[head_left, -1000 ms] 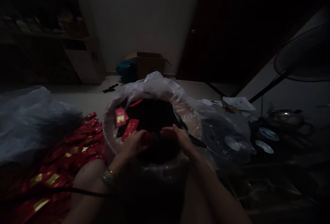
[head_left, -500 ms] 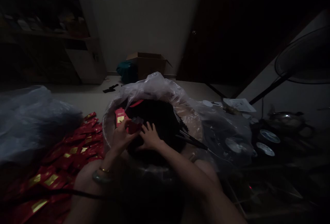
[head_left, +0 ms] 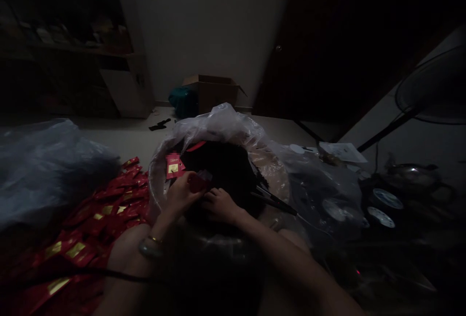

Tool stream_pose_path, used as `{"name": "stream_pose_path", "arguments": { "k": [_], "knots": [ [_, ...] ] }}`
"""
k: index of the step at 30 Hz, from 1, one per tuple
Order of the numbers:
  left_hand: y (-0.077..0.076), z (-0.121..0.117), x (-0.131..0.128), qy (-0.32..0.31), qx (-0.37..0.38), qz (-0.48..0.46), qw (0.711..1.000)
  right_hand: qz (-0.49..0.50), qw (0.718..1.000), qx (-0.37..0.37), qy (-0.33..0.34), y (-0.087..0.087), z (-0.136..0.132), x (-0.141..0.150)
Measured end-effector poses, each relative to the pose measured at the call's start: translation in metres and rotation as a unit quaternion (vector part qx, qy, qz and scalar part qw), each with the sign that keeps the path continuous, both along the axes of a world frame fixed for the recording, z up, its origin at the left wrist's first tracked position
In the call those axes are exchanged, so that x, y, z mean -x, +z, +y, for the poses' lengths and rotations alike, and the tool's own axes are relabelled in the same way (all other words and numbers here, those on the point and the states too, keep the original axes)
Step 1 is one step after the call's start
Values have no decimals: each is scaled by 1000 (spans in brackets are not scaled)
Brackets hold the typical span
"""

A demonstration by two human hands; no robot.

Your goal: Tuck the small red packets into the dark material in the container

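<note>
The room is dim. My left hand (head_left: 181,194) is closed round a small red packet (head_left: 198,182) held over a round basin (head_left: 156,194) lined with clear plastic and filled with dark loose material (head_left: 227,170). My right hand (head_left: 221,204) rests beside it on the dark material, fingers curled at the packet's open end. Another red packet (head_left: 174,166) leans against the basin's left inner wall. A bangle sits on my left wrist.
A heap of red and gold packets (head_left: 91,219) lies on the floor at the left, beside a big plastic bag (head_left: 43,170). Scissors (head_left: 274,200) rest on the basin's right side. Small tins (head_left: 380,207), a kettle, a fan and a cardboard box (head_left: 213,90) stand around.
My hands shifted from the basin's near middle up toward its left side. The left hand lifted a red packet, and the right hand came over to its opening.
</note>
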State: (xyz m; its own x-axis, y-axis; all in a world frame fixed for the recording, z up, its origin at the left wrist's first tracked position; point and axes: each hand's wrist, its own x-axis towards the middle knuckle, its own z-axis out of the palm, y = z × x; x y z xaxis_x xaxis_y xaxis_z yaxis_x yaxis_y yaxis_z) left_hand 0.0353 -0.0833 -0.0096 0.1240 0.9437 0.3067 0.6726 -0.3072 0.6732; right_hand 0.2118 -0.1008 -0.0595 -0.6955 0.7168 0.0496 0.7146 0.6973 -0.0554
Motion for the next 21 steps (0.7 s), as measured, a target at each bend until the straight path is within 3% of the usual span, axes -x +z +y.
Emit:
{"name": "stream_pose_path", "arguments": {
  "k": [3,6,9,12,15,21],
  "knots": [
    [0,-1,-3,3,16,39,999,157,981,29,-109,5,6,-13],
    [-4,1,-6,-3,23,63,998,350,908,72,-216,20,17,-31],
    [-9,3,-10,-26,12,71,997,415,866,95,-262,45,31,-43],
    [-12,5,-17,-35,19,81,996,423,863,128,-244,71,40,-44],
    [-14,4,-24,-32,32,93,995,373,888,148,-225,89,43,-35],
    [-16,5,-33,-22,31,95,995,291,919,89,-250,95,36,-17]
  ]
}}
